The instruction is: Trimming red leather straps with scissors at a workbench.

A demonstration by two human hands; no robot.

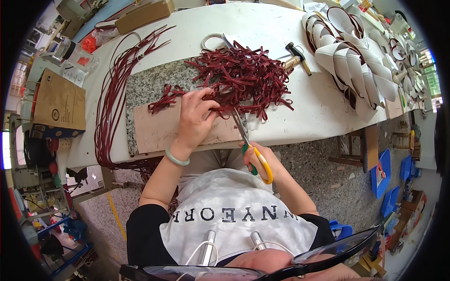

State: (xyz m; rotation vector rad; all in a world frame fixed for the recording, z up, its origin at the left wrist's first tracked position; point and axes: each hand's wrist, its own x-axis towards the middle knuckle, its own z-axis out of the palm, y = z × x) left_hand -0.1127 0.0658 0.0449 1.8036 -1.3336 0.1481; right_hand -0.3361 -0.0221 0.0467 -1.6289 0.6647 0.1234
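The slab (154,77) lies near the front edge of the bench (183,40). On its front part is a board (157,124), with the left hand (197,110) over it. The pile of bows (243,77) covers the slab's right back part and spreads past it. Scissors (242,129) in the right hand (266,154) are at its right front corner. Left of the slab run strips (107,110); farther left is a bag (58,100). Behind it lies a ring (204,43); a carton (145,17) sits farther behind, leftward. Right of it, beyond the pile, lies a hammer (300,58), then panels (354,65).
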